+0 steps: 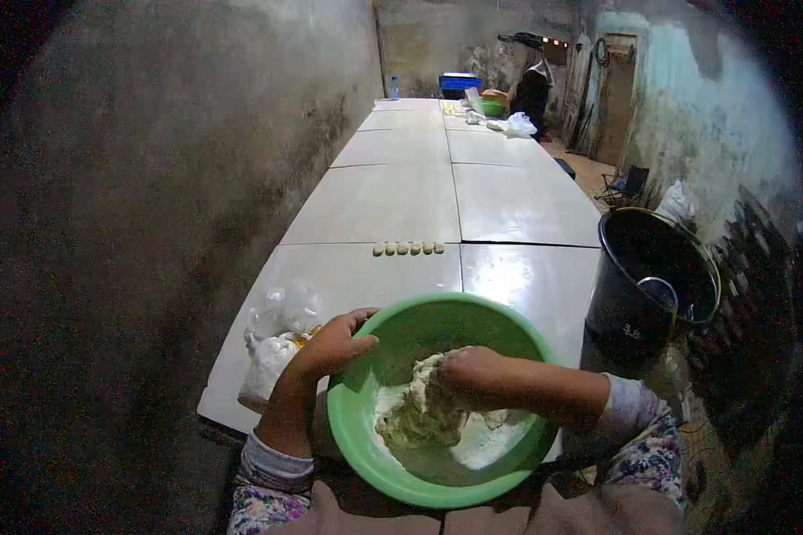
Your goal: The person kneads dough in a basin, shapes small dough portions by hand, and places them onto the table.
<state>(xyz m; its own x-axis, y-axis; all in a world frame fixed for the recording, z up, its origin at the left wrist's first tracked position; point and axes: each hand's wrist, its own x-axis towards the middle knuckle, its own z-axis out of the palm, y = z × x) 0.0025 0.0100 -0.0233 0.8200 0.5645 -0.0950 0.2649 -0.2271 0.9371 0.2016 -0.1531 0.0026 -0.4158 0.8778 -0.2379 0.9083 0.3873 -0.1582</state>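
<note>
A large green bowl [352,423] stands at the near end of the long table, with pale, lumpy dough [410,415] and loose white flour [491,443] inside. My left hand [335,346] holds the bowl's upper left rim, thumb inside and fingers outside. Inside the bowl, my right hand [468,370] presses into the top of the dough, its fingers bent and partly hidden by the dough. Left of the bowl sits a clear plastic bag [272,361] with white contents.
Several small dough pieces [408,250] lie in a row on the white table [375,196]. A black bucket [629,308] stands at the right edge. At the far end are a blue crate [459,82], a bottle [394,87], white bags [516,125] and a dark-clothed person [531,96].
</note>
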